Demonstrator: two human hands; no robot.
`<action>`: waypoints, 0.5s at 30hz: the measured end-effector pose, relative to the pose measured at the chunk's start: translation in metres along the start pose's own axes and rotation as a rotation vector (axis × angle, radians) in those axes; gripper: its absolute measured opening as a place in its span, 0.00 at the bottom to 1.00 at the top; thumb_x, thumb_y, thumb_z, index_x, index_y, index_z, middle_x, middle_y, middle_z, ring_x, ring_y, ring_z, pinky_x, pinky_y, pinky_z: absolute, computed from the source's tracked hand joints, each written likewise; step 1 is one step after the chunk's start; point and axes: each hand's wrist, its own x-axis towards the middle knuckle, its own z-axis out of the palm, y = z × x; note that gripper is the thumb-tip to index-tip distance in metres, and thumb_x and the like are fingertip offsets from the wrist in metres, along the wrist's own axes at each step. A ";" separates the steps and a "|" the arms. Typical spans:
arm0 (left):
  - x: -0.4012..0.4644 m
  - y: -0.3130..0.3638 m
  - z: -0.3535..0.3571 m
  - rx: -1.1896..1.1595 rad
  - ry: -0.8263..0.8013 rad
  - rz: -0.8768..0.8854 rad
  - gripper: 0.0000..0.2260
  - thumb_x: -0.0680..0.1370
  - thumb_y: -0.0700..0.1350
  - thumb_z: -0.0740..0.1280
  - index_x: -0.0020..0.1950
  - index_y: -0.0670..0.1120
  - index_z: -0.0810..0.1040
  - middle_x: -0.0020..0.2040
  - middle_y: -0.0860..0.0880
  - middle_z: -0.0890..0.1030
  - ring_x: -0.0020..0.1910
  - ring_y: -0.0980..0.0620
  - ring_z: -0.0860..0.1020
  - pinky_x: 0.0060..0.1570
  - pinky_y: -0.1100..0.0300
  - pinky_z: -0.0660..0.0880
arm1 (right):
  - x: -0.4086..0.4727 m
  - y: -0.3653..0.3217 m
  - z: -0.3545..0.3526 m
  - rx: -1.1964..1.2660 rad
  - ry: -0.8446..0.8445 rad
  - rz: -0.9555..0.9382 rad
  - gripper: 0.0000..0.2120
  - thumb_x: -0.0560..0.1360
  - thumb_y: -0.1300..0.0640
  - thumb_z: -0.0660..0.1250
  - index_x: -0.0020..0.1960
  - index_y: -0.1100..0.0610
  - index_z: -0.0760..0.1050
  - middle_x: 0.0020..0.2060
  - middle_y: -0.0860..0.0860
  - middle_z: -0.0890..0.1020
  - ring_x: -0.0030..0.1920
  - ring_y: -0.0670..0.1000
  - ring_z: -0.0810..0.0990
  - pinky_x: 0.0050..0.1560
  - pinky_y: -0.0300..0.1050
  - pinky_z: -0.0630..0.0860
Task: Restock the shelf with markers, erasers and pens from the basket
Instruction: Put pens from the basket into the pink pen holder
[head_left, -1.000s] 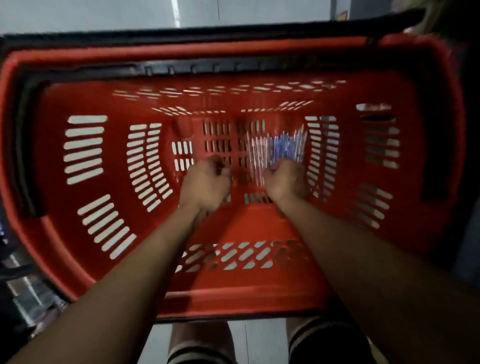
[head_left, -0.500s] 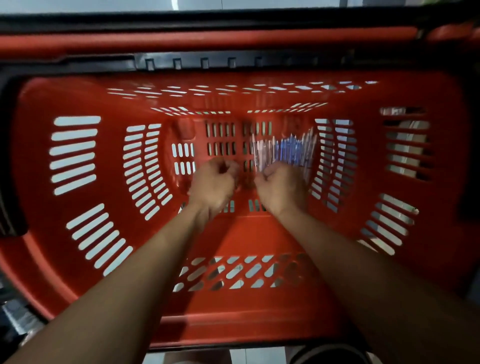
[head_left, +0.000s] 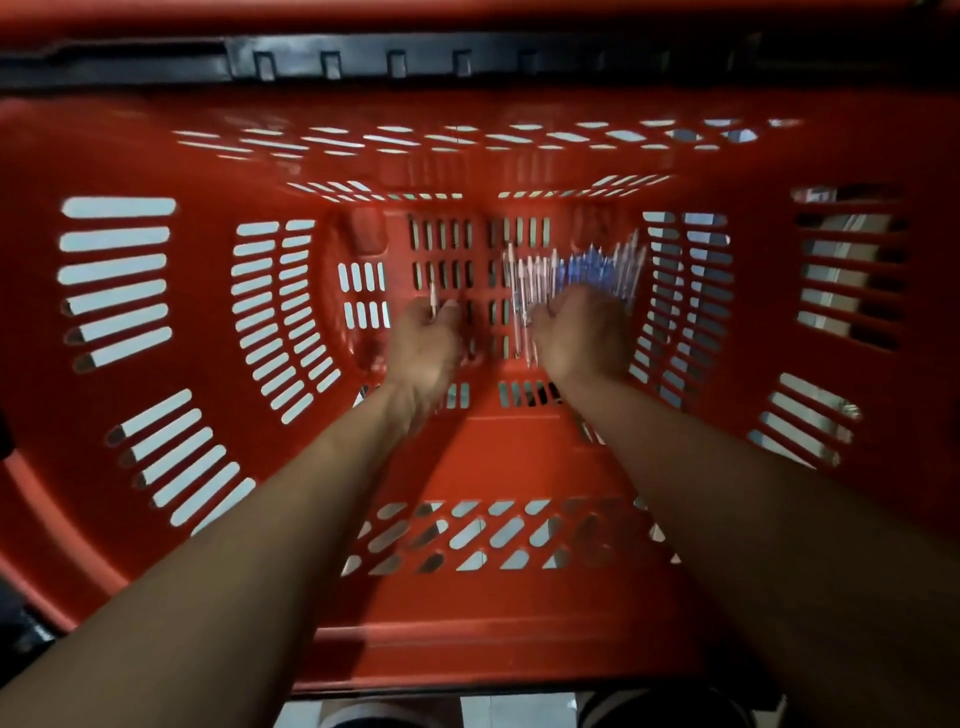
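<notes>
Deep in the basket (head_left: 156, 571), the right hand (head_left: 576, 338) clamps the pens (head_left: 582, 270) at one o'clock for one lift; the left hand (head_left: 426, 343) pinches a single pen (head_left: 432, 299).

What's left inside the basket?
Pens on the basket floor, partly under the right hand. The left hand pinches one pen. No markers or erasers visible.

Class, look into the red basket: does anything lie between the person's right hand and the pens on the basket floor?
Nothing visible does. The right hand is already on the pens on the floor of the basket; the left hand pinches one pen beside it.
</notes>
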 end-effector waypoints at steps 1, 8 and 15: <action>0.001 0.000 0.001 -0.010 -0.004 -0.022 0.14 0.87 0.44 0.61 0.43 0.49 0.79 0.31 0.57 0.82 0.27 0.66 0.78 0.31 0.67 0.74 | 0.002 -0.002 0.002 -0.055 0.007 0.004 0.15 0.82 0.46 0.66 0.50 0.57 0.82 0.42 0.55 0.84 0.42 0.55 0.85 0.43 0.52 0.84; -0.001 0.013 0.006 -0.134 -0.040 -0.085 0.09 0.85 0.38 0.62 0.48 0.41 0.79 0.25 0.54 0.78 0.19 0.60 0.72 0.20 0.67 0.66 | -0.001 -0.014 0.008 -0.203 0.094 0.047 0.15 0.83 0.47 0.64 0.50 0.56 0.83 0.43 0.54 0.85 0.42 0.54 0.85 0.40 0.46 0.82; -0.004 0.021 0.011 -0.224 -0.146 -0.118 0.09 0.87 0.43 0.61 0.53 0.40 0.75 0.33 0.45 0.74 0.29 0.48 0.71 0.27 0.58 0.67 | -0.025 -0.014 -0.005 0.265 0.010 -0.133 0.09 0.77 0.49 0.72 0.40 0.50 0.81 0.29 0.42 0.79 0.29 0.40 0.78 0.28 0.35 0.71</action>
